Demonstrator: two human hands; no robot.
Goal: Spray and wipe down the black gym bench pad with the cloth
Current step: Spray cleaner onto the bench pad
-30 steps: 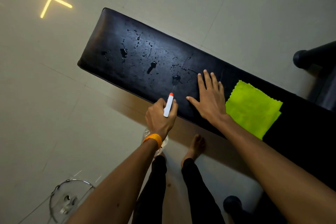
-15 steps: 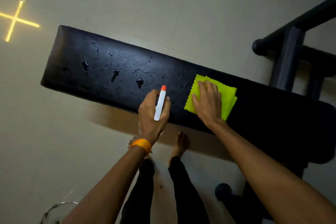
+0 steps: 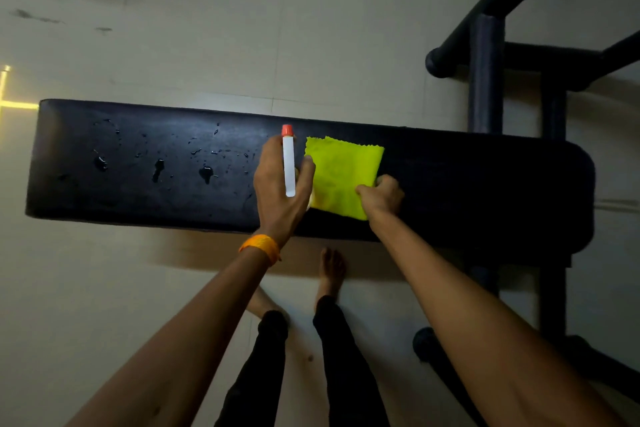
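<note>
The black bench pad runs left to right across the view, with droplets and small puddles on its left half. My left hand, orange band on the wrist, grips a white spray bottle with an orange tip above the pad's middle. Just right of it, a neon yellow-green cloth lies flat on the pad. My right hand is closed on the cloth's right lower corner, pinching it.
A dark metal frame with tubes rises behind and right of the bench, and its feet sit on the floor at lower right. My bare feet stand on the pale tiled floor close to the bench's near edge.
My right hand went from flat on the pad to pressing on the cloth, and now pinches its right corner. The left hand with the bottle rose over the pad. The view shifted right.
</note>
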